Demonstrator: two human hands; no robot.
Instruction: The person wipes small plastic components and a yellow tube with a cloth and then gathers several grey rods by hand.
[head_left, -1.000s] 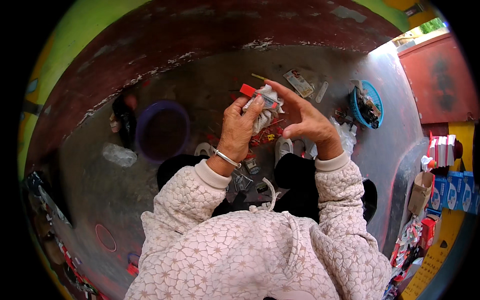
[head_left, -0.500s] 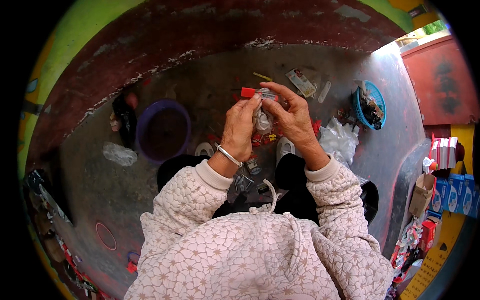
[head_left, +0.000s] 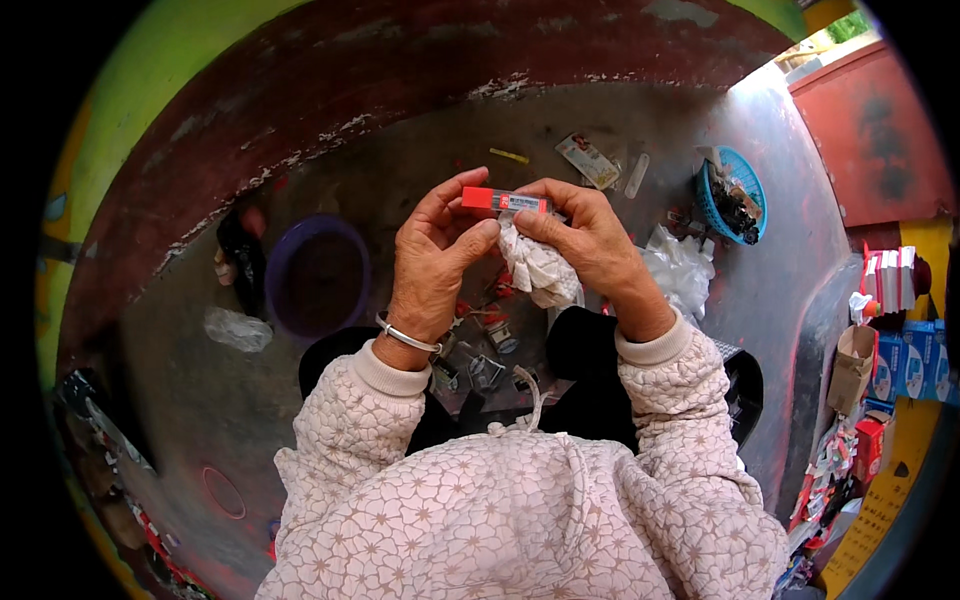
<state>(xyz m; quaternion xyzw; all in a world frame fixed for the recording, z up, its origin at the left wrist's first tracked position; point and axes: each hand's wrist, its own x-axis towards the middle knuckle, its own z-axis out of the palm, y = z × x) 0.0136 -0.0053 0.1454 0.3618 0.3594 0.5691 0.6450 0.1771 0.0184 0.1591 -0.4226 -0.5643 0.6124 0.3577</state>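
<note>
A small slim box, red at its ends with a printed label along its side, is level in front of me. My right hand grips its right end between thumb and fingers. A crumpled whitish cloth hangs from the same hand, below the box. My left hand, with a silver bangle on its wrist, is at the box's left end. Its thumb and fingers are apart, the fingertips close to the red end; whether they touch it from behind is hidden.
On the floor are a purple basin, a clear plastic bag, a blue basket with dark scraps, a white plastic bag, a flat printed packet and small red scraps. Blue boxes and a cardboard box stand at right.
My left hand has let the box's end go and moved left and down, its thumb and fingers spreading. The box now shows its labelled side, and the cloth hangs lower to the right.
</note>
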